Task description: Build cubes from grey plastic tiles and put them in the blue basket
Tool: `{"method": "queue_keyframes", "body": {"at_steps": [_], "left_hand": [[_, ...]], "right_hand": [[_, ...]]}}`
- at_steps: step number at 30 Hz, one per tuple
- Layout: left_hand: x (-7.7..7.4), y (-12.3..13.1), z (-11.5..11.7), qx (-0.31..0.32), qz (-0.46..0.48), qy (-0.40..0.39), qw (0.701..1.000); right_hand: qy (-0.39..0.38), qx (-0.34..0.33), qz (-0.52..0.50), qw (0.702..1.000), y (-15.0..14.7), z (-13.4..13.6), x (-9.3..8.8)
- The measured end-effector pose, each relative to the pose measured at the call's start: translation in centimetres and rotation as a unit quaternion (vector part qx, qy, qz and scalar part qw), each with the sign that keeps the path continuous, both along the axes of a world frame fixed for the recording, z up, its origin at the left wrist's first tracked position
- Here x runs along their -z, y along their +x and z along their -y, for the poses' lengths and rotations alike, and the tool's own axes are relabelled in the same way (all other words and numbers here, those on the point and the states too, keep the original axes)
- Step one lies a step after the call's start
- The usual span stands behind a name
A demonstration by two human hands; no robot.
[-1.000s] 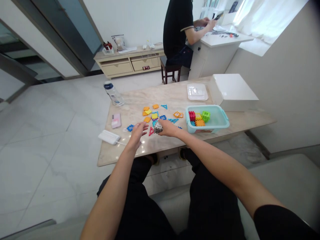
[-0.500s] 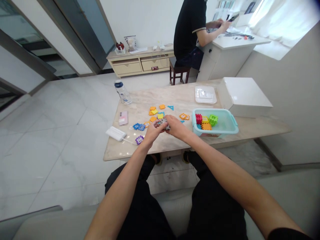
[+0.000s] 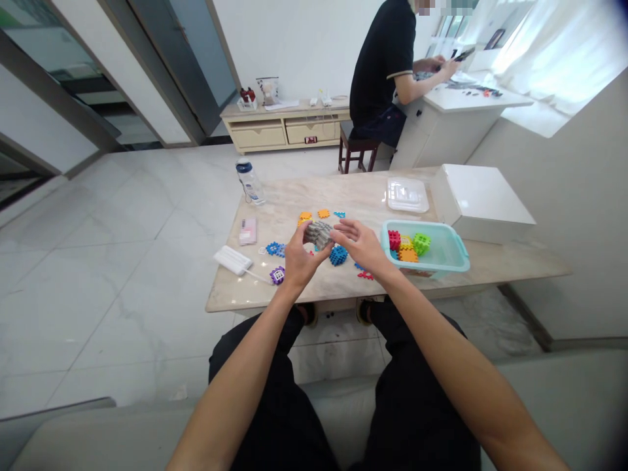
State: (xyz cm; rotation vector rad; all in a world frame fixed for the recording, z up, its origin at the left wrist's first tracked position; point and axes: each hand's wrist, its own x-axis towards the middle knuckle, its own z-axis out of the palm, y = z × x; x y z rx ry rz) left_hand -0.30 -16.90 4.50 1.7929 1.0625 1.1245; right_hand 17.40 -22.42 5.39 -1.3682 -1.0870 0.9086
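Note:
A grey block of toothed interlocking plastic pieces, blurred by motion, is up above the table. My left hand grips it from the left, thumb underneath and fingers around its far side. At the block's right edge is my right hand, with fingers stretched out and apart; the fingertips meet or nearly meet the block, and I cannot tell which. Just below the hands lies a blue toothed block. Orange pieces, blue gear-like pieces, a purple block and red pieces lie around.
A light-blue bin holding coloured blocks stands to the right, beside a white box and a clear plastic lid. Leftward are a water bottle, a pink card and a white pack. A person sits beyond the table.
My right hand has loosened from its closed hold, and its fingers are now spread. The grey block is higher and more exposed. The blue block and red pieces now show below the hands.

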Motion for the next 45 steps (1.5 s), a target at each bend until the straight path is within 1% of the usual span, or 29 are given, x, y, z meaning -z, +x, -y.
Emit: {"method": "queue_keyframes", "body": {"at_steps": [1,3,6,9,13,15,18,20,23,25,27,31,35,39,45], "left_hand": [[-0.1,0.1,0.3,0.002,-0.007,0.01,1.0],[0.0,0.3,0.8,0.003,-0.018,0.032,0.999],[0.6,0.8,1.0,-0.004,-0.032,0.066,0.997],[1.5,1.0,0.8,-0.019,-0.041,0.092,0.995],[2.2,0.8,0.2,-0.023,-0.042,0.115,0.992],[2.4,0.4,0.0,-0.032,-0.04,0.123,0.991],[2.6,0.0,-0.2,-0.042,-0.039,0.136,0.989],[2.6,-0.2,-0.3,-0.048,-0.039,0.144,0.988],[2.6,-0.3,-0.6,-0.082,-0.041,0.155,0.984],[2.6,-0.3,-0.8,-0.107,-0.041,0.149,0.982],[2.6,-0.2,-1.0,-0.117,-0.039,0.135,0.983],[2.7,-0.4,-1.2,-0.114,-0.033,0.118,0.986],[2.6,-0.6,-1.2,-0.116,-0.025,0.114,0.986],[2.3,-0.8,-0.9,-0.12,-0.033,0.132,0.983],[2.0,-0.7,-0.5,-0.105,-0.046,0.143,0.983]], "right_hand": [[-0.003,0.009,-0.021,1.0,-0.8,-0.1,0.0],[-0.006,0.028,-0.033,0.999,-2.4,-0.4,0.0],[-0.011,0.07,-0.035,0.997,-4.0,-0.9,0.1],[-0.004,0.095,-0.034,0.995,-4.7,-1.4,0.3],[0.002,0.116,0.005,0.993,-4.7,-2.1,0.3],[0.008,0.108,0.031,0.994,-4.8,-2.3,0.2],[0.019,0.078,0.065,0.995,-5.1,-2.3,-0.1],[0.021,0.085,0.068,0.994,-5.4,-2.3,-0.2],[0.008,0.124,0.051,0.991,-5.9,-2.2,-0.3],[-0.012,0.117,0.038,0.992,-6.1,-2.3,-0.5],[-0.028,0.102,0.046,0.993,-6.1,-2.4,-0.8],[-0.015,0.12,0.1,0.988,-6.3,-2.5,-1.4],[0.02,0.109,0.106,0.988,-6.6,-2.4,-1.6],[0.042,0.09,0.104,0.99,-6.5,-2.4,-1.2],[0.048,0.109,0.109,0.987,-6.3,-2.1,-0.5]]}}
